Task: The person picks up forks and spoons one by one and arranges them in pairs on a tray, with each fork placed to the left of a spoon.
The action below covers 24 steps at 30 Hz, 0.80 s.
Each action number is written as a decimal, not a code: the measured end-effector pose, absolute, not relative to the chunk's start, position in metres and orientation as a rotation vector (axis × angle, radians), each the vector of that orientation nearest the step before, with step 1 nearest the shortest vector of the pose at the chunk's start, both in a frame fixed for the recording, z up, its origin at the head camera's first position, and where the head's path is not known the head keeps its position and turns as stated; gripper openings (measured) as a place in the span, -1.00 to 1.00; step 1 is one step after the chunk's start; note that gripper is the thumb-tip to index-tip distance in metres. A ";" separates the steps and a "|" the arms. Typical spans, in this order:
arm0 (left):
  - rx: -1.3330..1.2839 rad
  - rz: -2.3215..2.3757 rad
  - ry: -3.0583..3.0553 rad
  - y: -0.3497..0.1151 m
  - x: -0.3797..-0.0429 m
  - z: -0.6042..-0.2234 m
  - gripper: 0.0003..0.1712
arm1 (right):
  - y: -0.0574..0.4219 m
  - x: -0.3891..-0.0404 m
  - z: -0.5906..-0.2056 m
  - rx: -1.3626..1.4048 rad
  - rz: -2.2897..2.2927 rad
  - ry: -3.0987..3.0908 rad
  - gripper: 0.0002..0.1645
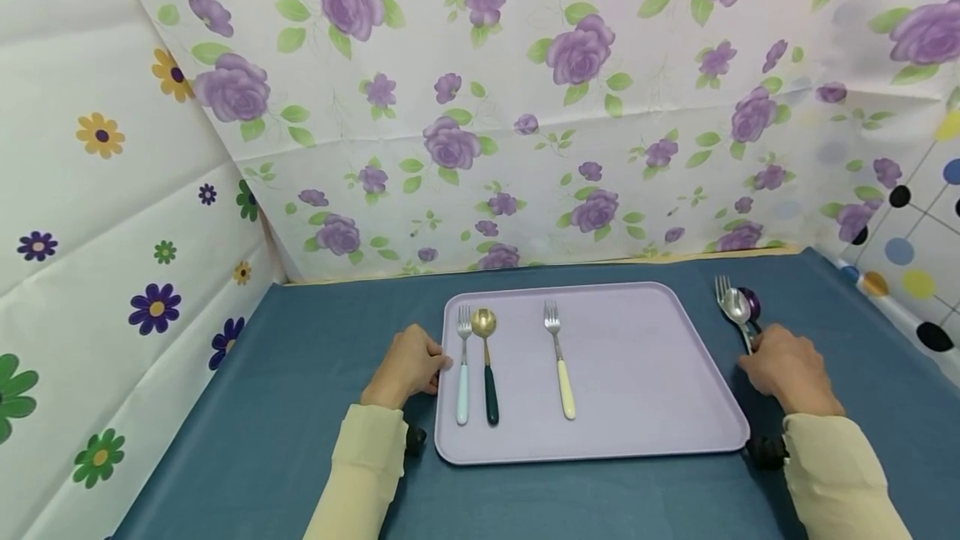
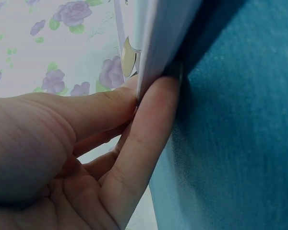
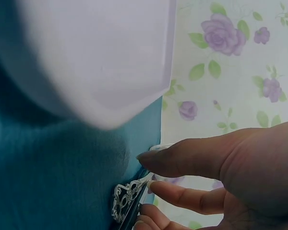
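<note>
On a pale lilac tray point(image 1: 630, 382) lie a fork with a light blue handle point(image 1: 462, 394), a gold spoon with a dark green handle point(image 1: 491, 394) and a fork with a cream handle point(image 1: 566, 390). My left hand point(image 1: 411, 365) pinches the tray's left rim, thumb above and a finger beneath in the left wrist view. Right of the tray, my right hand point(image 1: 791, 365) pinches a silver spoon point(image 1: 738, 305) by its handle. Another fork point(image 1: 722, 286) and a purple spoon point(image 1: 752, 302) lie close against it. An ornate openwork handle end point(image 3: 122, 201) shows below my right fingers; whose it is I cannot tell.
A blue cloth point(image 1: 345, 315) covers the table. Behind it hangs a sheet with purple roses point(image 1: 450, 144). Flower-patterned point(image 1: 153, 309) and dotted point(image 1: 918, 282) sheets stand at the left and right sides.
</note>
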<state>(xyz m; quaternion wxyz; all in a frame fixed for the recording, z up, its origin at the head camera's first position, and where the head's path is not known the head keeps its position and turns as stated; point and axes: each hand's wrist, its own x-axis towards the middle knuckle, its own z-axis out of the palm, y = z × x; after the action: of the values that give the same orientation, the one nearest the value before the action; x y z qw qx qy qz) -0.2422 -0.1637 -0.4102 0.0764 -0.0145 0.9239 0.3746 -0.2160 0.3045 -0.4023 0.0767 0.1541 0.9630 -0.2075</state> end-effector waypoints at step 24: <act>-0.027 1.143 2.760 -0.165 -0.242 -0.410 -0.87 | 0.297 -0.214 -0.398 0.535 -0.626 2.842 -0.73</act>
<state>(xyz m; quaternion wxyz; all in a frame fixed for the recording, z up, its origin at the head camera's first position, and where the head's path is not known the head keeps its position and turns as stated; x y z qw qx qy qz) -0.2424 -0.1649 -0.4099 0.0769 -0.0090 0.9212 0.3813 -0.2140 0.2975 -0.3976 0.0912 0.1801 0.9565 -0.2106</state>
